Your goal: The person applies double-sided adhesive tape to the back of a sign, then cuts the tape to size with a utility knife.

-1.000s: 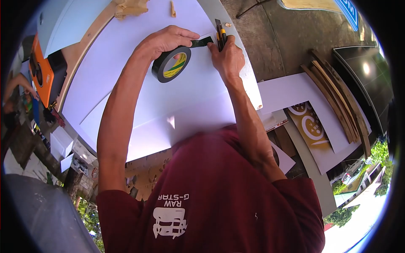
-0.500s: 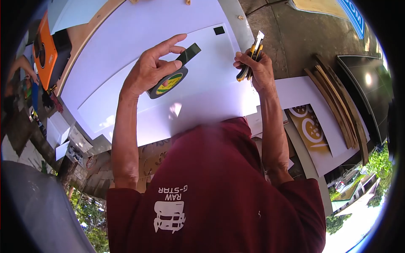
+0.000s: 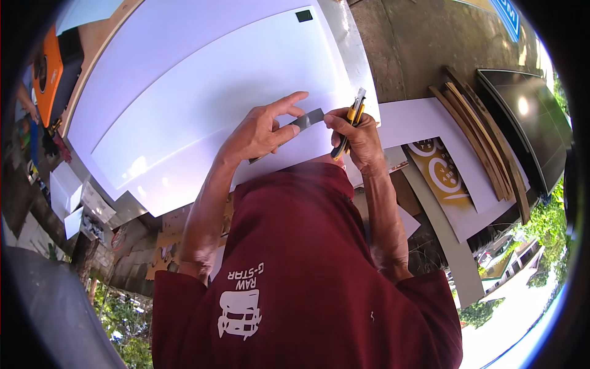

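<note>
Between my hands runs a short strip of dark tape (image 3: 311,118), its free end at the fingertips of my right hand (image 3: 361,138). The same right hand grips a yellow and black utility knife (image 3: 349,126), blade pointing up and away. My left hand (image 3: 258,132) pinches the tape between thumb and fingers; the roll is mostly hidden beneath it. Both hands are over the near edge of a large white sheet (image 3: 203,80). A small black square (image 3: 304,16) lies at the sheet's far right corner.
Wooden strips (image 3: 479,141) and a dark glossy panel (image 3: 531,117) lie at the right, beside a brown and white printed sheet (image 3: 439,172). An orange and black device (image 3: 49,77) stands at the far left, near another person's hand (image 3: 27,101).
Both hands have come nearer to my body and closer together. My right fingertips now touch the tape's free end. The roll has turned largely out of sight, and the view has shifted.
</note>
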Demonstrator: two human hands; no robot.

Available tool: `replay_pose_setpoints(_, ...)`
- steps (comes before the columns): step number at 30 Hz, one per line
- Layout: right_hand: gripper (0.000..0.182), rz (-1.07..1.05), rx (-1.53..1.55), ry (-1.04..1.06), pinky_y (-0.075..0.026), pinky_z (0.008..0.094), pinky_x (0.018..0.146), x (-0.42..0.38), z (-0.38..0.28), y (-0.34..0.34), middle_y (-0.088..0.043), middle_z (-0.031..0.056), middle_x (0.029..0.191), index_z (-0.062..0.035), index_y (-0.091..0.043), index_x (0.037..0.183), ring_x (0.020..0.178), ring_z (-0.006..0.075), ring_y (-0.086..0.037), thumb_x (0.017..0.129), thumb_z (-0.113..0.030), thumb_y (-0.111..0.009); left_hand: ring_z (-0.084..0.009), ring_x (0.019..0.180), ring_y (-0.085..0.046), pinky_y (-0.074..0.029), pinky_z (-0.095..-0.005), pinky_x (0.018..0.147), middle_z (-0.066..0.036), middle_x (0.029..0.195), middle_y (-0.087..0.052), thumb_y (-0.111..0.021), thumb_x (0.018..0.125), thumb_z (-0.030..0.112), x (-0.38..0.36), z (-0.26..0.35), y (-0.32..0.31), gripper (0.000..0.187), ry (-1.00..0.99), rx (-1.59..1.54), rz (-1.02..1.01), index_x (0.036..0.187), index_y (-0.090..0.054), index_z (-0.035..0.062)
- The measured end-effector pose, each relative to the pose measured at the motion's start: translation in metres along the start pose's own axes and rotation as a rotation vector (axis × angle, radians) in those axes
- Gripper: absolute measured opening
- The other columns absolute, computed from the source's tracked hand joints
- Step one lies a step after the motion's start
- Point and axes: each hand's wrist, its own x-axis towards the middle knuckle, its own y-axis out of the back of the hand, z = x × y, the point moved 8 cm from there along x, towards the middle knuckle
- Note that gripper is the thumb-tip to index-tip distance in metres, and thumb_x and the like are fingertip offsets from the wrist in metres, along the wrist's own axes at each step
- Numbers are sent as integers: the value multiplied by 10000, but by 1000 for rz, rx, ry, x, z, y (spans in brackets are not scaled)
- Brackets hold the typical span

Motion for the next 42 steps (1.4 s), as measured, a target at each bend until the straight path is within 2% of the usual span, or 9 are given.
replay_pose_setpoints(4, 239, 86, -123, 44, -430, 221, 467, -3, 3, 12, -653, 24, 743, 22, -726, 1011, 533, 74, -577, 867, -158, -789, -164, 537, -625, -533, -322, 540, -126, 1190, -707, -626, 904, 106, 6, -12, -4, 602, 113, 144, 97, 1480, -456, 55)
replay_pose_setpoints(8, 357, 148, -310, 90, -413, 229, 484, -1, -6, 12, -618, 6, 733, 40, -705, 1083, 546, 63, -552, 858, -222, -798, -117, 534, -583, -501, -271, 504, -96, 1134, -707, -629, 898, 65, 12, 4, -13, 621, 33, 110, 49, 1493, -452, 61)
replay_pose_setpoints(22, 234, 29, -149, 85, -413, 234, 484, 13, -9, 6, -612, 16, 657, 26, -714, 953, 532, 76, -548, 852, -173, -782, -115, 529, -574, -518, -279, 527, -78, 1172, -715, -620, 902, 73, 18, 9, -15, 645, -41, 190, 37, 1517, -432, 122)
replay_pose_setpoints(28, 207, 32, -109, 99, -415, 232, 489, 17, -5, 9, -610, 13, 630, 19, -721, 902, 531, 73, -542, 826, -155, -801, -148, 534, -601, -532, -305, 548, -89, 1141, -728, -645, 899, 112, 26, 7, -11, 645, -121, 278, 74, 1507, -433, 77)
replay_pose_setpoints(31, 173, 68, -144, 136, -413, 236, 490, 22, -10, 11, -612, 12, 616, 13, -729, 863, 525, 72, -533, 816, -133, -809, -167, 577, -653, -550, -304, 583, -106, 1143, -732, -683, 880, 164, 28, 4, -7, 695, 82, 208, 90, 1512, -416, 50)
replay_pose_setpoints(34, 156, 113, -164, 204, -411, 241, 487, 31, -20, 13, -617, 11, 612, 4, -737, 837, 517, 74, -526, 812, -129, -815, -193, 632, -698, -569, -313, 629, -132, 1056, -753, -726, 847, 225, 29, 3, 13, 618, 296, 389, 306, 1400, -559, 6)
replay_pose_setpoints(37, 184, 149, -232, 233, -417, 243, 483, 46, -25, 18, -621, 13, 604, -1, -747, 824, 511, 75, -534, 793, -158, -836, -224, 653, -716, -578, -341, 659, -160, 932, -763, -755, 809, 272, 51, 7, 18, 451, 224, 516, 207, 1172, -731, 5)
replay_pose_setpoints(38, 194, 159, -268, 242, -418, 243, 483, 54, -25, 21, -622, 14, 603, -2, -749, 824, 513, 74, -536, 787, -168, -843, -240, 688, -722, -577, -376, 691, -169, 839, -758, -753, 797, 288, 59, 10, 18, 310, 190, 573, 176, 955, -800, 25)
replay_pose_setpoints(42, 241, 207, -527, 272, -440, 270, 493, 78, -34, 28, -625, 23, 601, -21, -769, 836, 532, 76, -552, 757, -226, -869, -240, 748, -717, -564, -374, 715, -156, 827, -752, -736, 792, 294, 87, 21, 27, 303, 210, 792, 139, 954, -801, 46)
